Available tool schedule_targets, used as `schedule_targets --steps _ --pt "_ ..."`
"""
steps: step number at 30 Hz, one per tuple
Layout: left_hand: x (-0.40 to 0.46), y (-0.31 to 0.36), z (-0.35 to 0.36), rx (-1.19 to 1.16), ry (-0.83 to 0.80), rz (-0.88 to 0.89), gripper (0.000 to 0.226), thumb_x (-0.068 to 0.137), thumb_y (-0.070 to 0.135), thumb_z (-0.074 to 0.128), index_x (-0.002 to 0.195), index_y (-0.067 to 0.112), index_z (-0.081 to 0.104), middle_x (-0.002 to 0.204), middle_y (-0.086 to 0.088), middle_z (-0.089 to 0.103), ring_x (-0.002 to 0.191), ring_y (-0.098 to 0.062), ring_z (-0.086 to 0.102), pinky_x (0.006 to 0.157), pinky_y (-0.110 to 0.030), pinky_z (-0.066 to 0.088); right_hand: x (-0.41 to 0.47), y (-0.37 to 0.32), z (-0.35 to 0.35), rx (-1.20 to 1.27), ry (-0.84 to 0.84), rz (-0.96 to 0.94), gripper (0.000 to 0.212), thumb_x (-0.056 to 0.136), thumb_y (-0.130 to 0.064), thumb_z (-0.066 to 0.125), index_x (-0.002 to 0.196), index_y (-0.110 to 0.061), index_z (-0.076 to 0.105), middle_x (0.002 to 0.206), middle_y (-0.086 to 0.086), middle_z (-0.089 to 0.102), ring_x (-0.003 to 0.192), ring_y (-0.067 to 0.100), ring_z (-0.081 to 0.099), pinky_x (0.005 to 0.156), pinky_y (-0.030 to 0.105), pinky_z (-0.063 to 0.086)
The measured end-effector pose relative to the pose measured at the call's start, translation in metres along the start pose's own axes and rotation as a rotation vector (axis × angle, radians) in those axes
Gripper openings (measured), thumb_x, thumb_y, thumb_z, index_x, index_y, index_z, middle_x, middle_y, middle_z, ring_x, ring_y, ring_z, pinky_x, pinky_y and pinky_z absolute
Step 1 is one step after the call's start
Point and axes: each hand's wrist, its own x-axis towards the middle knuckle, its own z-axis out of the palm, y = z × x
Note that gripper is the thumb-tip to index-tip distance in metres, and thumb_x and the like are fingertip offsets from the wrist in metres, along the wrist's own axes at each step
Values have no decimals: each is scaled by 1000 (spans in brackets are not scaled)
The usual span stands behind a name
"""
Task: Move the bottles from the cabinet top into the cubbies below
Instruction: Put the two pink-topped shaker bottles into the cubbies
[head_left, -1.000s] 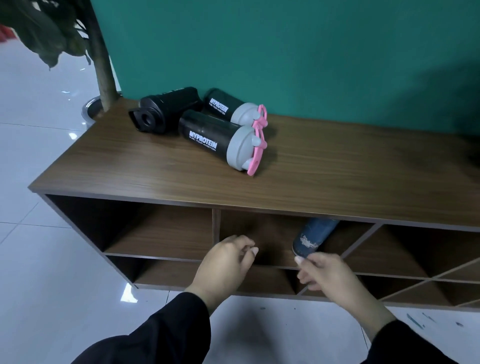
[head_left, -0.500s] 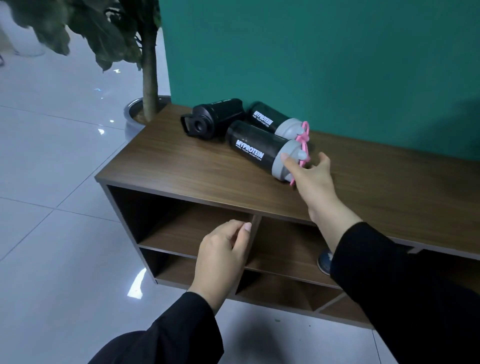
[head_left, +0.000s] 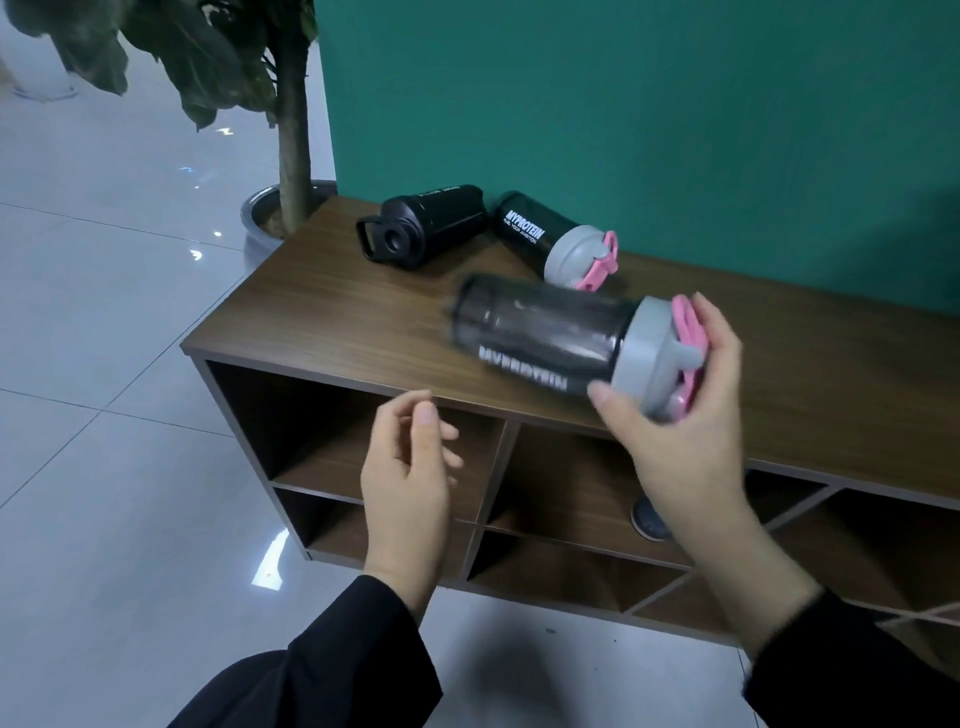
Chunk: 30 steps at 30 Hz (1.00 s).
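Note:
My right hand (head_left: 680, 436) grips a dark shaker bottle (head_left: 545, 338) by its grey lid with pink flip cap, holding it sideways just above the cabinet top (head_left: 322, 322); the bottle is motion-blurred. A second shaker with grey lid and pink cap (head_left: 550, 236) lies on its side near the wall. An all-black bottle (head_left: 426, 223) lies beside it on the left. My left hand (head_left: 410, 467) hovers empty with fingers loosely curled in front of the upper left cubby (head_left: 332, 447). A blue bottle's end (head_left: 649, 522) shows in the middle cubby, mostly hidden behind my right wrist.
A potted plant (head_left: 288, 156) stands on the tiled floor off the cabinet's left end. A green wall (head_left: 675, 104) backs the cabinet. Diagonal-divided cubbies (head_left: 831, 545) lie to the right; lower cubbies (head_left: 561, 577) sit under the upper row.
My right hand has left the blue bottle in the middle cubby, reached up, gripped the near shaker by its lid and lifted it toward me. The left hand has opened slightly.

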Motion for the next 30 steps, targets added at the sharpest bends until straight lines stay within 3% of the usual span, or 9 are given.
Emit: schedule_targets --steps 6,9,11,14,17,21,25,28,30 --pt "-26 6 3 -74 -225 -448 42 90 66 48 102 34 72 109 -7 74 99 -28 72 62 -36 59 -84 -3 -49 -105 -192 -23 119 37 -48 97 138 -64 38 141 -31 51 134 -1 50 101 16 48" --pt "-40 -7 11 -145 -291 -811 35 88 52 66 105 22 75 114 -15 73 100 -33 72 66 -43 62 -109 30 -46 147 25 107 118 39 -7 93 132 -62 44 136 -23 60 132 8 56 94 18 54" --pt "-48 -18 18 -124 -303 -919 38 87 49 69 111 19 73 115 -13 74 104 -31 72 71 -46 64 -126 54 -37 334 169 288 114 26 -28 103 125 -53 53 137 -5 64 125 21 62 89 24 58" --pt "-50 -34 24 -41 -299 -956 41 86 50 70 109 16 74 113 -14 74 102 -33 72 71 -44 64 -136 82 -30 382 248 544 110 12 -60 97 113 -46 57 127 4 68 117 26 66 90 36 60" --pt "-41 -52 24 81 -334 -991 48 87 56 65 107 13 74 106 -14 75 92 -32 73 77 -49 64 -130 97 -28 319 225 598 94 33 -50 101 117 -46 58 123 -2 71 116 23 67 104 49 52" --pt "-31 -71 30 322 -366 -878 48 95 54 54 126 19 62 119 -4 69 107 -25 65 81 -39 56 -111 114 -18 74 127 419 78 69 2 89 130 -27 52 128 -11 60 108 -9 61 86 14 54" --pt "-25 -77 40 388 -354 -753 48 96 46 58 134 17 57 126 -3 66 115 -23 61 103 -44 51 -76 143 -5 -107 51 379 94 65 -10 94 141 -26 41 120 -32 53 110 -19 54 98 19 48" --pt "-24 -80 44 348 -370 -777 45 92 47 61 125 17 63 117 0 69 111 -19 64 103 -45 52 -56 163 4 -198 21 352 97 64 -16 94 142 -28 38 119 -32 52 106 -26 51 89 1 42" --pt "-23 -82 45 349 -373 -776 39 93 45 60 122 20 64 109 4 69 108 -17 65 102 -44 52 -46 175 8 -243 17 335 91 64 -20 94 136 -29 40 117 -25 58 105 -19 56 90 5 45"
